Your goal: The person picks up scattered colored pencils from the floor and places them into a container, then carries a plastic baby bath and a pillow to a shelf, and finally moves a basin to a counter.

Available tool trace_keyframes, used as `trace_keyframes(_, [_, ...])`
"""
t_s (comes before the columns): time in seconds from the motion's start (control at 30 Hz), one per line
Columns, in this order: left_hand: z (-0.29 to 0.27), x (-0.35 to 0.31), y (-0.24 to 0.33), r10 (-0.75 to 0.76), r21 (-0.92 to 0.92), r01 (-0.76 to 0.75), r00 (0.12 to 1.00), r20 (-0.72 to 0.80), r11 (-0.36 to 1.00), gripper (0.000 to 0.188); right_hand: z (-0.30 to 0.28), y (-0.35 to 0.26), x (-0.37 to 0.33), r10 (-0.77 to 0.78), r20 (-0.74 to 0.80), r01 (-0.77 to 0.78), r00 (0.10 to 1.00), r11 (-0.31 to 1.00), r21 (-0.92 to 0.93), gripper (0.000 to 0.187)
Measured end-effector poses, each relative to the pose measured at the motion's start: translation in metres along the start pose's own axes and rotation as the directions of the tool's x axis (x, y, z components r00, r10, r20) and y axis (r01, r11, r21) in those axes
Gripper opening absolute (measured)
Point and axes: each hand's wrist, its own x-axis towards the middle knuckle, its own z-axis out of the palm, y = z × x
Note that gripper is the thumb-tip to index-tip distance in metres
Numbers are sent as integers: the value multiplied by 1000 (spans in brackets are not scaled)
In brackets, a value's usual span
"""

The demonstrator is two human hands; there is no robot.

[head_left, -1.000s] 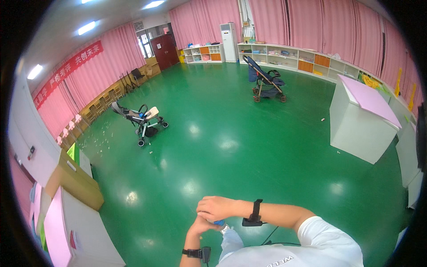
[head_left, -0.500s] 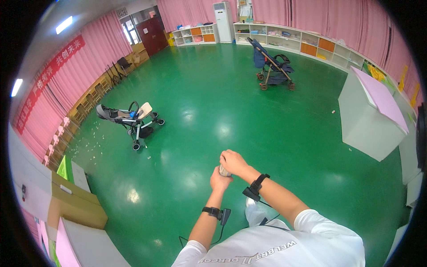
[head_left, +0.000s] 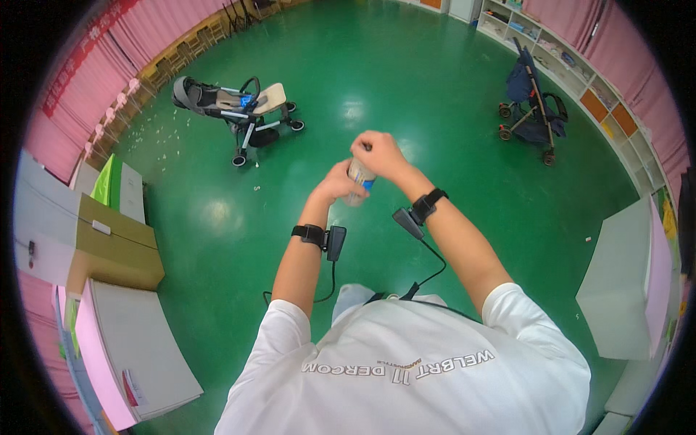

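Two hands meet at chest height over the green floor (head_left: 406, 80), both clamped on one small clear bottle (head_left: 358, 181). The left hand (head_left: 335, 185) wraps the lower body from the side, fingers closed round it, which steadies it upright. The right hand (head_left: 377, 152) sits over the top, fingers curled down on the cap end; the cap itself is hidden under them. The bottle looks like thin see-through plastic with a pale label and a touch of blue; its contents cannot be told. Each wrist carries a black strap with a small dark block and a cable trailing to the body. Well apart on the glossy floor stand a grey stroller (head_left: 235, 109) with a tan seat, reclined, and a dark blue stroller (head_left: 533, 101), folded upright. Pale cabinets (head_left: 623, 283) with pink tops stand at both sides.
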Motion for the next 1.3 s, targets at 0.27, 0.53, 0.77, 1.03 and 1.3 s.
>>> trace_keyframes(0.27, [-61,183,-40,195,248,-80,852,-485,966,57,21,118,180,-19,-69,13,997,996,-90,20])
trace_keyframes(0.53, [-128,340,-42,30,132,-22,998,-58,991,59,-16,234,260,163,-125,-145,979,979,145,31])
trace_keyframes(0.77, [-180,519,-31,-36,-41,40,996,77,998,60,-28,336,386,436,-128,-332,891,817,472,71])
trace_keyframes(1.03, [-234,773,-34,25,155,-38,996,82,987,69,-83,508,575,440,-53,-376,896,818,436,64])
trace_keyframes(1.3, [-327,985,-35,5,-142,19,986,166,990,63,-141,617,791,412,8,-387,911,850,357,64])
